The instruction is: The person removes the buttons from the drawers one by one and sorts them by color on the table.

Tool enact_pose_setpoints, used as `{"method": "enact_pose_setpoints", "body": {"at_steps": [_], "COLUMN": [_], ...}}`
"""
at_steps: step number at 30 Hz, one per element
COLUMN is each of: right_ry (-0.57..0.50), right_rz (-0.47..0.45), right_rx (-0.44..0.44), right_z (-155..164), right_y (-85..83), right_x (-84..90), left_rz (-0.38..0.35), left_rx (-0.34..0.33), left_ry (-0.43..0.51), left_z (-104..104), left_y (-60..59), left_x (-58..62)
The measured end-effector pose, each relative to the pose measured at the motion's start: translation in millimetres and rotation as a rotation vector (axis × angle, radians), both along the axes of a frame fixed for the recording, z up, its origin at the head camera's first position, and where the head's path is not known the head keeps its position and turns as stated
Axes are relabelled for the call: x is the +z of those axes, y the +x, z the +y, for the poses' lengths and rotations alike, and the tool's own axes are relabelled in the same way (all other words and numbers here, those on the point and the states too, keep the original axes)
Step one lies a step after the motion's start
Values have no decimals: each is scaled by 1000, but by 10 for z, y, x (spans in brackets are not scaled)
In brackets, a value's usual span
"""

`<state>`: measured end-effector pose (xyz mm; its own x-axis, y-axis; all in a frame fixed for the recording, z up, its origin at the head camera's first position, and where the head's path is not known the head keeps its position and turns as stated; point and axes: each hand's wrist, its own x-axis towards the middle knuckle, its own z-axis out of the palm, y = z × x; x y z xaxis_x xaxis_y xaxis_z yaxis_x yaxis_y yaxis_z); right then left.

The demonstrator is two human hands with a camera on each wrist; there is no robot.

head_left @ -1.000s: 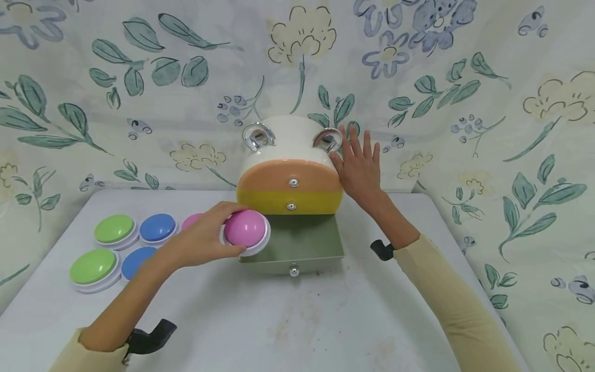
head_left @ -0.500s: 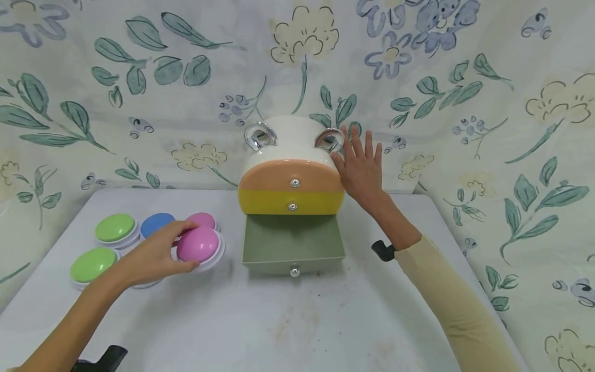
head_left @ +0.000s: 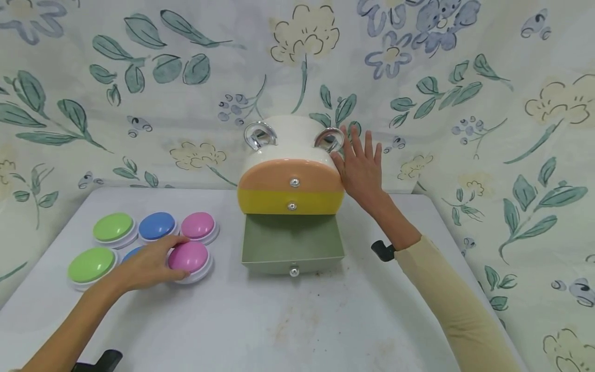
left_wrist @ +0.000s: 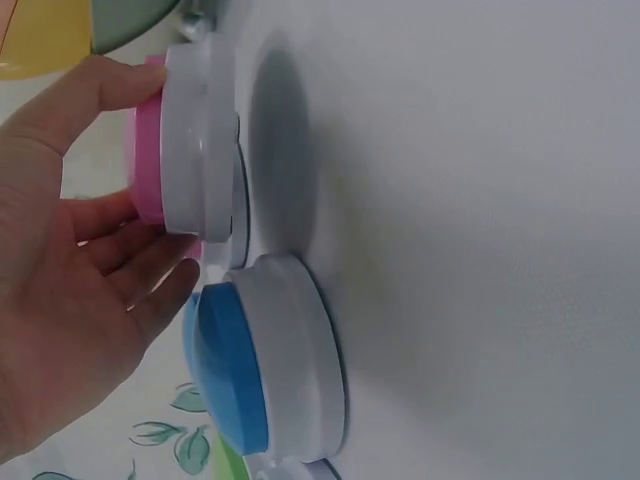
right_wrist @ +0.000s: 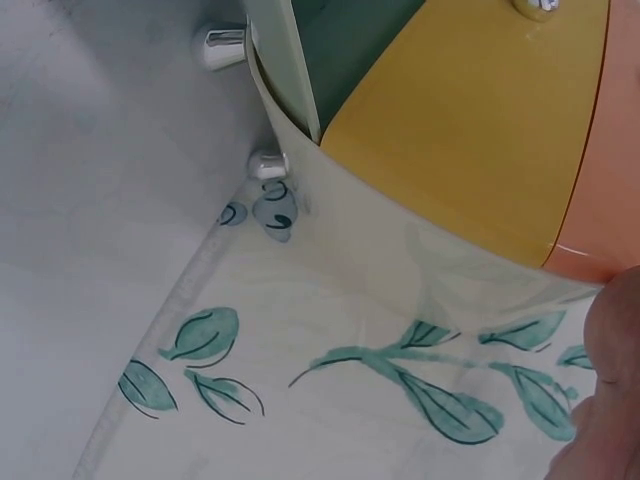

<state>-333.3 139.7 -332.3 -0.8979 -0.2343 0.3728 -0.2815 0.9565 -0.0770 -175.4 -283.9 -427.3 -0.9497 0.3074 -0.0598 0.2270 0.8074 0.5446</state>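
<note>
Left hand: your left hand (head_left: 147, 264) is gripping the near pink button (head_left: 188, 257), thumb on its far edge and fingers curled round the near side; the left wrist view is showing the fingers wrapped on its white base (left_wrist: 200, 150).

Near pink button: it's sitting low on the table (head_left: 297, 320), at the front right of the button cluster, just left of the open drawer. Can't tell from the left wrist view if the base is fully resting down or hovering a hair above.

Right hand: your right hand (head_left: 362, 168) is lying flat with fingers spread and straight, pressing against the right side of the little drawer chest (head_left: 290, 173). It's not curling round anything.

Drawer chest: it's standing at the back of the table against the floral cloth (head_left: 488, 103), with two chrome rings on top, an orange drawer front, a yellow one under it, and the green bottom drawer (head_left: 292, 243) pulled out and looking empty.

Other buttons: the far pink button (head_left: 198, 225) is sitting just behind the one you're holding, a blue one (head_left: 157, 226) beside that, two green ones (head_left: 113, 227) (head_left: 91, 264) further left, and another blue one is peeking out behind your left hand (left_wrist: 235, 380).
</note>
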Motion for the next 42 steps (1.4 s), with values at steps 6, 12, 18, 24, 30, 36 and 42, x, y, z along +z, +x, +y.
{"method": "enact_pose_setpoints", "body": {"at_steps": [6, 12, 18, 24, 30, 36, 42], "right_ry": [-8, -3, -10, -11, -3, -2, -3], "right_rz": [7, 12, 13, 7, 1, -7, -10], "right_rx": [2, 1, 4, 2, 1, -3, -5], "right_z": [-4, -4, -3, -2, -4, -7, -8], "right_y": [7, 1, -11, -8, 3, 15, 12], "right_x": [5, 1, -7, -1, 8, 18, 16], "left_rz": [-21, -37, -51, -30, 73, 353, 432], "left_rx": [-1, -6, -23, -32, 35, 37, -83], "left_ry": [-11, -19, -25, -37, 41, 168, 244], "left_z": [3, 12, 10, 47, 281, 708, 1131], "left_y": [-27, -42, -48, -34, 62, 242, 408], "left_x": [-67, -94, -94, -37, 123, 217, 227]}}
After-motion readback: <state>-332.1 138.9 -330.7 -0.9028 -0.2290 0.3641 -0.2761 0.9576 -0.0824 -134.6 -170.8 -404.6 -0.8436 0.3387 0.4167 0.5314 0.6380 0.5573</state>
